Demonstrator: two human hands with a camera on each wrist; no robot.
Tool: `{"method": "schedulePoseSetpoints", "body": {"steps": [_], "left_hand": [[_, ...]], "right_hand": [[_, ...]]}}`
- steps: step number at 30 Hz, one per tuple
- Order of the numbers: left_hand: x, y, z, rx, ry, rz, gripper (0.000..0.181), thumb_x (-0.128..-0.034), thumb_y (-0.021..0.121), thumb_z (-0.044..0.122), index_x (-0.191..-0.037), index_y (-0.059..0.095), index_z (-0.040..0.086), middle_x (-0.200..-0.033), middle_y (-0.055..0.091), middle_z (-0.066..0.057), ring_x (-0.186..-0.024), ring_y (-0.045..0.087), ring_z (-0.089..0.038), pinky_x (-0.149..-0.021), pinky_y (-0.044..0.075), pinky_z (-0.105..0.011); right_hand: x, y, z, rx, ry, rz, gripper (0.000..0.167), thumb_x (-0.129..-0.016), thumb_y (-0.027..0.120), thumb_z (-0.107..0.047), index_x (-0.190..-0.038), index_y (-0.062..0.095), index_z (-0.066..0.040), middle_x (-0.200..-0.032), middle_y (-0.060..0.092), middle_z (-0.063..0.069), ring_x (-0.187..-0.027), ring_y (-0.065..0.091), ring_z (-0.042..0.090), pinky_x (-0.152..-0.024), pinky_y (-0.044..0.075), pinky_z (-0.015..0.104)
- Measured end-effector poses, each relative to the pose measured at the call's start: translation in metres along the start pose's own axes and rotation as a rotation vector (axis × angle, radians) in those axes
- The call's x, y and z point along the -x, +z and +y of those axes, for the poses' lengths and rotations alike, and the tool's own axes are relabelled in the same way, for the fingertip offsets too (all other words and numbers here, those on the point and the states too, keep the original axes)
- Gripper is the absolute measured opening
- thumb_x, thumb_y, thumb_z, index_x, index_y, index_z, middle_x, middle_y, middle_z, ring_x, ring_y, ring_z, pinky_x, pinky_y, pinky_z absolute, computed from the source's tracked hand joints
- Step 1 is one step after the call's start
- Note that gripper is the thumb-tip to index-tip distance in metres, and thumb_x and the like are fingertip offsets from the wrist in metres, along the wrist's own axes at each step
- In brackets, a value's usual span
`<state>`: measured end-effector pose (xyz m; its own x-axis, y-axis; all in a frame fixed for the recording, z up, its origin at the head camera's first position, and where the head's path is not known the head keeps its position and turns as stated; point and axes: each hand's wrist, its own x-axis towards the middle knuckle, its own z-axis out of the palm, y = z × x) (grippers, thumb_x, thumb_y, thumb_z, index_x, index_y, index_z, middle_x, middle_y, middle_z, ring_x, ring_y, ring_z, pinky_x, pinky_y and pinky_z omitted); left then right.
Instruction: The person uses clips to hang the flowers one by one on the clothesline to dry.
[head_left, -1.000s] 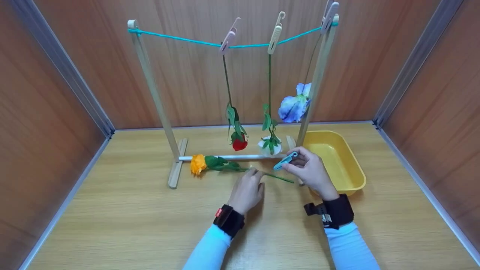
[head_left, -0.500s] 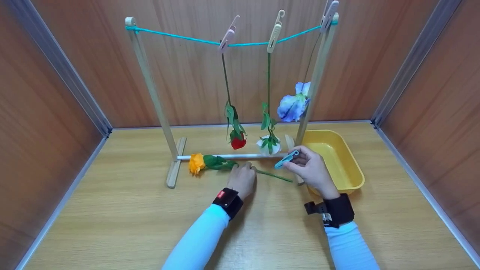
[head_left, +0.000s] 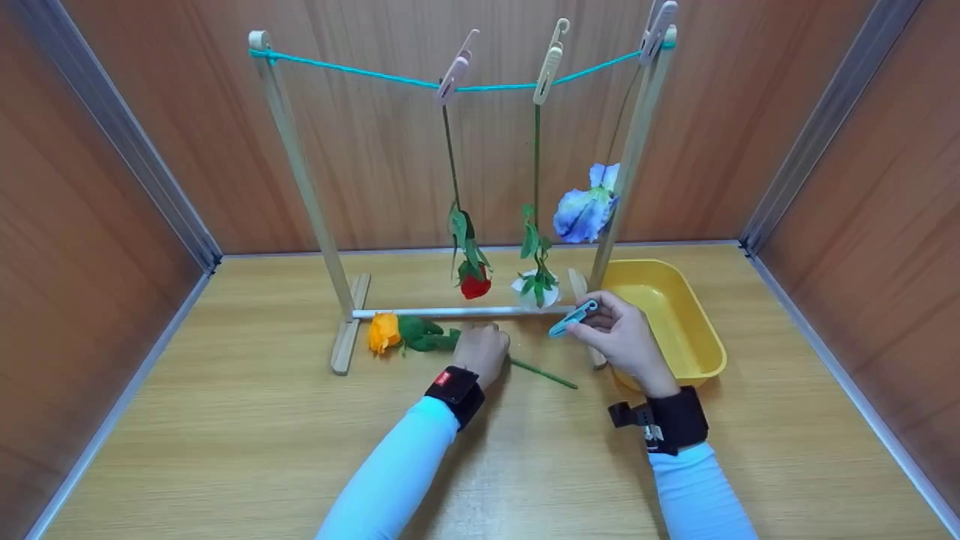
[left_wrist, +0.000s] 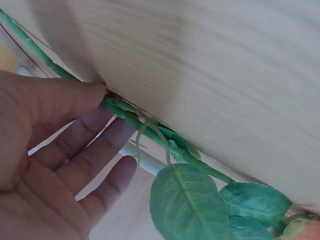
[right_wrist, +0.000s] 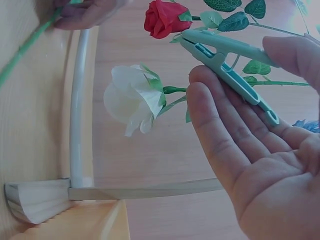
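Note:
An orange artificial rose (head_left: 384, 332) lies on the table with its bloom to the left. My left hand (head_left: 482, 351) pinches its green stem (left_wrist: 132, 119) between thumb and fingertips, just past the leaves (left_wrist: 190, 202). My right hand (head_left: 622, 337) holds a turquoise clothespin (head_left: 573, 319); the right wrist view shows its thumb on one arm and its fingers under the other. Head-down from a blue cord (head_left: 360, 72), a red rose (head_left: 475, 283), a white rose (head_left: 536, 289) and a blue flower (head_left: 585, 214) hang by clothespins.
The wooden stand's left post (head_left: 304, 172) and right post (head_left: 634, 165) hold up the cord, with a white bar (head_left: 420, 312) low between them. A yellow basin (head_left: 711, 349) sits at the right. Wood-grain walls (head_left: 112, 247) close in the back and sides.
My left hand shifts a little left along the stem and takes hold of it. The orange rose has slid slightly left, its stem end swinging nearer me. My right hand stays nearly still.

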<state>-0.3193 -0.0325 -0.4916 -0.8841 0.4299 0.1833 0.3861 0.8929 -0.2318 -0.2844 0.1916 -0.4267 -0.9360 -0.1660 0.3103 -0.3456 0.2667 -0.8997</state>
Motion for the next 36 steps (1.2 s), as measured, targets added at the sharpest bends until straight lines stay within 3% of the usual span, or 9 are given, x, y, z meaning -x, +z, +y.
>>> {"method": "schedulePoseSetpoints", "body": {"steps": [6, 15, 20, 27, 33, 36], "left_hand": [[0.005, -0.010, -0.003, -0.020, 0.032, -0.047, 0.017, -0.0975, 0.065, 0.006, -0.093, 0.080, 0.013, -0.086, 0.073, -0.002, -0.072, 0.067, -0.019, -0.084, 0.053, -0.038], [0.016, -0.034, -0.001, 0.014, 0.061, -0.072, 0.014, -0.0961, 0.071, 0.009, -0.102, 0.081, 0.015, -0.097, 0.074, -0.003, -0.089, 0.071, -0.021, -0.093, 0.052, -0.043], [0.022, -0.041, 0.004, 0.001, 0.099, -0.069, 0.011, -0.0947, 0.074, 0.012, -0.104, 0.081, 0.014, -0.094, 0.074, -0.004, -0.083, 0.070, -0.021, -0.089, 0.052, -0.041], [0.026, -0.036, 0.012, 0.010, 0.118, -0.026, 0.011, -0.0917, 0.074, 0.008, -0.098, 0.081, 0.013, -0.089, 0.074, -0.003, -0.080, 0.070, -0.018, -0.081, 0.052, -0.037], [0.022, -0.022, 0.020, 0.021, 0.104, -0.052, 0.018, -0.0929, 0.071, 0.004, -0.102, 0.080, 0.016, -0.091, 0.075, -0.003, -0.084, 0.072, -0.020, -0.089, 0.056, -0.042], [0.019, -0.016, 0.021, 0.028, 0.097, -0.052, 0.018, -0.0927, 0.072, 0.003, -0.103, 0.081, 0.016, -0.091, 0.075, -0.004, -0.084, 0.071, -0.020, -0.087, 0.057, -0.041]], "right_hand": [[0.000, 0.000, -0.002, 0.005, -0.007, -0.004, 0.030, -0.088, 0.079, 0.000, -0.114, 0.065, 0.006, -0.099, 0.073, 0.016, -0.087, 0.071, 0.009, -0.078, 0.057, 0.021], [0.001, -0.001, -0.003, 0.000, -0.013, 0.010, 0.028, -0.088, 0.079, 0.001, -0.112, 0.066, 0.006, -0.099, 0.074, 0.018, -0.087, 0.070, 0.009, -0.079, 0.057, 0.020], [0.001, -0.002, -0.006, 0.004, -0.012, 0.012, 0.028, -0.088, 0.079, 0.000, -0.113, 0.066, 0.005, -0.100, 0.073, 0.017, -0.087, 0.070, 0.010, -0.079, 0.056, 0.020], [0.000, -0.003, -0.005, 0.003, -0.005, 0.014, 0.029, -0.088, 0.079, 0.000, -0.113, 0.066, 0.006, -0.100, 0.073, 0.017, -0.088, 0.071, 0.009, -0.080, 0.057, 0.020], [0.000, -0.003, -0.003, 0.005, -0.009, 0.010, 0.030, -0.088, 0.079, 0.001, -0.114, 0.066, 0.006, -0.100, 0.074, 0.019, -0.087, 0.071, 0.010, -0.080, 0.057, 0.021], [-0.001, -0.003, -0.003, 0.009, -0.011, 0.004, 0.030, -0.088, 0.079, 0.000, -0.114, 0.066, 0.005, -0.101, 0.074, 0.020, -0.087, 0.071, 0.010, -0.080, 0.058, 0.021]]}}
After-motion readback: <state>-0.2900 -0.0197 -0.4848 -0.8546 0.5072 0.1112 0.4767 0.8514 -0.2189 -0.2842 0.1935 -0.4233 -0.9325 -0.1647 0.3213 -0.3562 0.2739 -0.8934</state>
